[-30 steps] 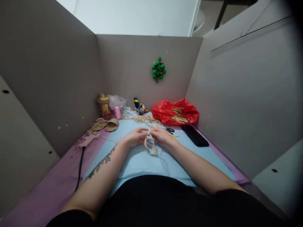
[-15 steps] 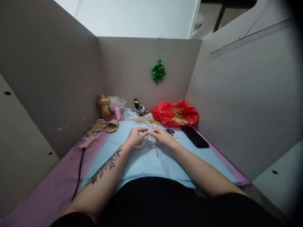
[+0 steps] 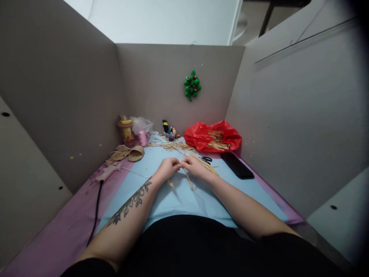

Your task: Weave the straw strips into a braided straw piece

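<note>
My left hand (image 3: 169, 168) and my right hand (image 3: 193, 166) meet fingertip to fingertip above the blue table cover (image 3: 184, 206). Both are closed in a pinch on thin, flat straw strips (image 3: 188, 179). One strip slants down toward me from between the fingers, and its upper end shows above them. Below my left hand hangs another pale strip end (image 3: 171, 184). Just how the strips cross is hidden by my fingertips. More straw lies beside and partly under my right hand, close to black-handled scissors (image 3: 206, 159).
A red plastic bag (image 3: 198, 134) full of straw stands at the back right, with a black phone-like slab (image 3: 238, 166) before it. Straw scraps (image 3: 175, 146) lie behind my hands. At left are a glue gun (image 3: 108, 172), small woven pieces (image 3: 136, 153) and pink thread (image 3: 142, 137). Grey panels surround the table.
My left fingers have closed and come right, up against my right hand. The strip that looped below my left hand now hangs as a short end.
</note>
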Demonstrator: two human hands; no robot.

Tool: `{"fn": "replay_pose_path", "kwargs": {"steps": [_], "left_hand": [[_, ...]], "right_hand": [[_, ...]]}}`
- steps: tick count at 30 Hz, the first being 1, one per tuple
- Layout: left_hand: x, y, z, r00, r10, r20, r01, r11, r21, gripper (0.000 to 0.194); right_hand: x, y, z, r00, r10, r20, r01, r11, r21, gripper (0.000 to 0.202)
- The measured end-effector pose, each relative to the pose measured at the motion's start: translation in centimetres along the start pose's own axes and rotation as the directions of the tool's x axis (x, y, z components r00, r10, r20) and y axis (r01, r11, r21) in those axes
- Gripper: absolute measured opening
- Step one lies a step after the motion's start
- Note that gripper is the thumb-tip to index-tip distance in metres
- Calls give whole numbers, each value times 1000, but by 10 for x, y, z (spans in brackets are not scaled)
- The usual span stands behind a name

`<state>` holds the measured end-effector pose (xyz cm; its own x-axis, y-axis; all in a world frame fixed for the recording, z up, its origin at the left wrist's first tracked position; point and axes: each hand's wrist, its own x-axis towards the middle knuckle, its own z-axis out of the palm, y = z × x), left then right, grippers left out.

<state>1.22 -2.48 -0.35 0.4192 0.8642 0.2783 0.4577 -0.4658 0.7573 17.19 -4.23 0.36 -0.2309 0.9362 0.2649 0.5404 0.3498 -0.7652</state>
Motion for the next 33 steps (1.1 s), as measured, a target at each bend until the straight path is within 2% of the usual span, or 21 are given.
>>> {"fn": "replay_pose_path", "kwargs": {"steps": [3, 6, 10, 14, 19, 22, 25, 28, 31, 33], "left_hand": [[1, 0, 2, 995, -61, 80, 73, 984, -163, 23], [4, -1, 4, 990, -90, 113, 123, 933, -338, 26], [5, -2, 5, 998, -29, 48, 44, 941, -335, 24], [3, -2, 6, 1000, -4, 18, 10, 929, -370, 23], [0, 1, 5, 987, -109, 117, 153, 858, -490, 27], [-1, 3, 4, 981, -124, 150, 184, 838, -514, 27], [-1, 4, 3, 980, -119, 157, 183, 844, -505, 26], [-2, 7, 2, 983, -106, 149, 157, 906, -393, 25], [-3, 12, 2, 993, -58, 107, 82, 967, -240, 25], [-4, 14, 1, 997, -20, 71, 34, 980, -199, 25]], "right_hand": [[1, 4, -1, 1000, 2, 17, -3, 998, 58, 19], [3, 13, 0, 996, 50, 74, -67, 966, 250, 23], [2, 17, 1, 986, 117, 121, -162, 859, 486, 29], [-2, 9, 2, 987, 94, 129, -147, 855, 497, 26], [0, 10, 2, 997, 50, 57, -70, 899, 433, 19], [3, 15, -1, 999, 41, 35, -52, 924, 379, 14], [4, 17, -3, 999, 35, 28, -42, 944, 328, 11], [3, 17, -4, 999, 23, 25, -30, 955, 294, 10], [3, 19, -4, 997, 48, 68, -68, 939, 337, 13], [4, 22, -5, 989, 85, 117, -126, 904, 408, 17]]}}
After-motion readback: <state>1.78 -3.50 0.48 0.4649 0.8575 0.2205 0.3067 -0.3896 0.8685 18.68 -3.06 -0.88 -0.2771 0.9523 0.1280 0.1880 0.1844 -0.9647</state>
